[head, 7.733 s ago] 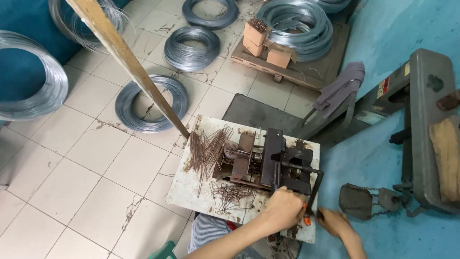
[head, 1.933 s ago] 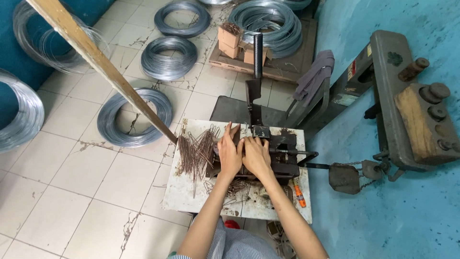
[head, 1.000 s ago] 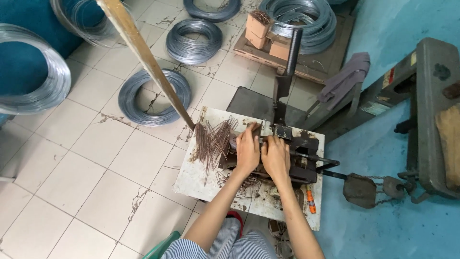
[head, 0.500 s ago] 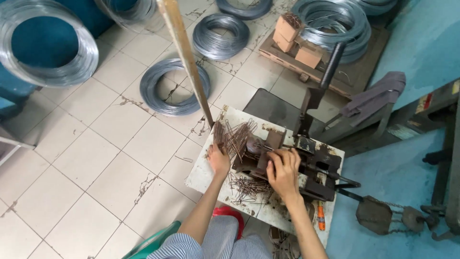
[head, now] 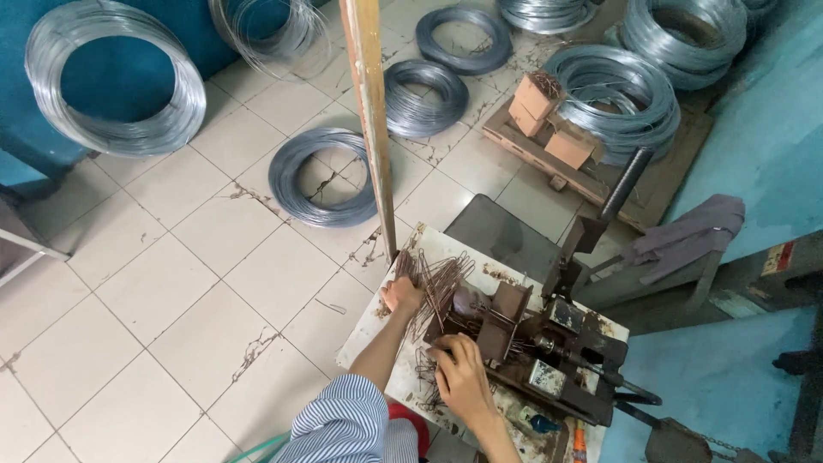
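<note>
Rusty wire pieces (head: 433, 283) left of the bending machine (head: 549, 351): our left hand (head: 401, 296) pinches some, right hand (head: 459, 373) closed on others, keep them aligned.

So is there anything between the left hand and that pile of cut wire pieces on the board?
Nothing visible. The left hand already rests at the near edge of the wire pieces. The wooden pole stands just behind them, not between. The right hand is at the bending machine.

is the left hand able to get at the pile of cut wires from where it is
Probably yes: the left hand already rests at the edge of the cut wires on the white board, with nothing between them. The wooden pole stands just behind, not across the way.
</note>
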